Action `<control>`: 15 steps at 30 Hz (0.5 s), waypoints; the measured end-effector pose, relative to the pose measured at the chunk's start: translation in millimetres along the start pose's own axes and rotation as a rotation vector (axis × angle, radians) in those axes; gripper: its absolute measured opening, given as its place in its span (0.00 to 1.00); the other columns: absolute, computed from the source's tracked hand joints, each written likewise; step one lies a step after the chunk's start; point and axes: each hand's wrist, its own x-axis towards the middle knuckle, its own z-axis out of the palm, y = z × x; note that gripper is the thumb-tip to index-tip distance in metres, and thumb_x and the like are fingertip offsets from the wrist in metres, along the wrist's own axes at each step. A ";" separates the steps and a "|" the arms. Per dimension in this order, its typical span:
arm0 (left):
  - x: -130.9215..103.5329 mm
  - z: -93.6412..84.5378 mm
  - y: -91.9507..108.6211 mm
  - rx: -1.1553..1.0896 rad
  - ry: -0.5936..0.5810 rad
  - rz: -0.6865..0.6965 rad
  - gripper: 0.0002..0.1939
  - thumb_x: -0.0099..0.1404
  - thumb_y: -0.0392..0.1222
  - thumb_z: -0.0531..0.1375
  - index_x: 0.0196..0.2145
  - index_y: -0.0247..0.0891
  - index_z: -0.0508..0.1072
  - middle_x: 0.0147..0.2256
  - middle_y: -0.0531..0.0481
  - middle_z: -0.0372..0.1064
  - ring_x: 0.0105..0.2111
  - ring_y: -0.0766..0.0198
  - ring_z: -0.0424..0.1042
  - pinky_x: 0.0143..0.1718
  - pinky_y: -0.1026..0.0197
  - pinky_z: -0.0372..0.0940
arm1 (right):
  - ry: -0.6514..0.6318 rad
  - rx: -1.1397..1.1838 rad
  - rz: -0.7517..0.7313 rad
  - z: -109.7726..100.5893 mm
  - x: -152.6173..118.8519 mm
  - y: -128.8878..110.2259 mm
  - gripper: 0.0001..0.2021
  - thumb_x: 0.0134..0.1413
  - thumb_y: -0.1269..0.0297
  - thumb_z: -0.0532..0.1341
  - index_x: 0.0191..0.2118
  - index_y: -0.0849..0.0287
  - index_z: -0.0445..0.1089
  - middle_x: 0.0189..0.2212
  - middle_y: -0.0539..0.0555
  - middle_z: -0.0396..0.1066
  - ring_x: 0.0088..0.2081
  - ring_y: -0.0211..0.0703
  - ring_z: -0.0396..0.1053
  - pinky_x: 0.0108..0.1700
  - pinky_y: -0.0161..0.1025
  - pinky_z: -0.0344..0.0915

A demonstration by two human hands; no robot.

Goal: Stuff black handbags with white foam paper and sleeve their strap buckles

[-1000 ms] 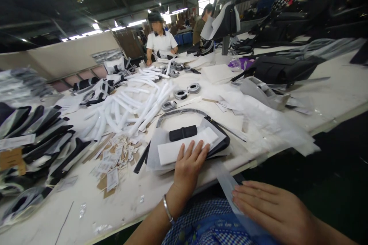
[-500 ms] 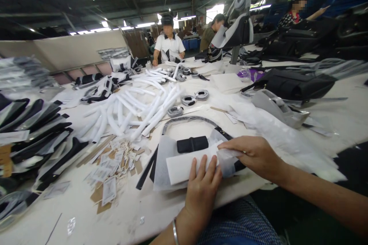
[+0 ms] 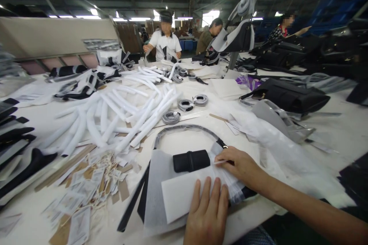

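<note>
A bag with a plastic-wrapped handle [image 3: 186,127] lies at the table's front edge, partly covered by translucent sheeting [image 3: 153,195]. Its small black flap piece [image 3: 191,160] shows uncovered. My left hand [image 3: 208,203] rests flat, fingers stretched, on a white foam strip [image 3: 176,195] across the bag. To its right, my right hand [image 3: 237,162] pinches the edge of thin white wrapping at the strip's right end. Dark straps stick out at the bag's left side.
White padded tubes [image 3: 106,111] are heaped to the left, with paper tags [image 3: 80,199] nearer me. Coiled straps [image 3: 171,117] lie beyond the handle. A black bag [image 3: 290,93] and plastic wrap [image 3: 273,138] are at right. People [image 3: 165,42] work across the table [image 3: 115,233].
My view has moved closer to the bag. My right hand has shifted slightly, pinching the wrapping nearer the black flap piece. My left hand still presses on the foam strip.
</note>
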 end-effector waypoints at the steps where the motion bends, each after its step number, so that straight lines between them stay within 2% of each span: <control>1: -0.8 1.6 -0.8 -0.018 0.016 -0.004 0.19 0.75 0.36 0.48 0.46 0.37 0.79 0.49 0.51 0.77 0.52 0.59 0.74 0.71 0.50 0.44 | -0.017 -0.020 0.042 -0.6 1.7 -1.7 0.06 0.61 0.65 0.61 0.35 0.56 0.76 0.34 0.52 0.76 0.39 0.46 0.71 0.43 0.41 0.67; 5: -7.3 9.8 -0.9 -0.061 0.067 0.000 0.17 0.74 0.35 0.50 0.43 0.36 0.79 0.47 0.49 0.78 0.51 0.59 0.75 0.70 0.51 0.48 | -0.095 -0.102 0.145 -4.7 9.2 -8.3 0.06 0.58 0.62 0.65 0.32 0.57 0.73 0.31 0.50 0.72 0.33 0.42 0.68 0.35 0.37 0.61; 8: -13.3 16.2 3.1 -0.079 0.103 -0.047 0.16 0.74 0.36 0.50 0.46 0.38 0.78 0.46 0.49 0.78 0.50 0.60 0.75 0.69 0.52 0.51 | -0.106 -0.091 0.184 -5.1 11.8 -9.4 0.07 0.57 0.61 0.66 0.31 0.56 0.71 0.30 0.49 0.72 0.31 0.41 0.67 0.33 0.36 0.59; 11: -17.2 22.1 9.0 -0.068 0.095 -0.080 0.19 0.74 0.34 0.48 0.50 0.40 0.77 0.45 0.49 0.78 0.50 0.61 0.75 0.68 0.53 0.52 | -0.073 -0.020 0.239 -1.9 12.4 -7.8 0.09 0.56 0.60 0.67 0.38 0.55 0.69 0.28 0.47 0.72 0.29 0.40 0.68 0.33 0.36 0.60; 15: -18.2 25.6 14.0 0.000 0.054 -0.113 0.21 0.74 0.34 0.46 0.48 0.38 0.78 0.44 0.48 0.78 0.47 0.60 0.75 0.69 0.52 0.49 | -0.038 -0.006 0.238 1.7 14.6 -7.3 0.15 0.58 0.59 0.65 0.49 0.53 0.64 0.26 0.45 0.72 0.28 0.41 0.69 0.33 0.37 0.60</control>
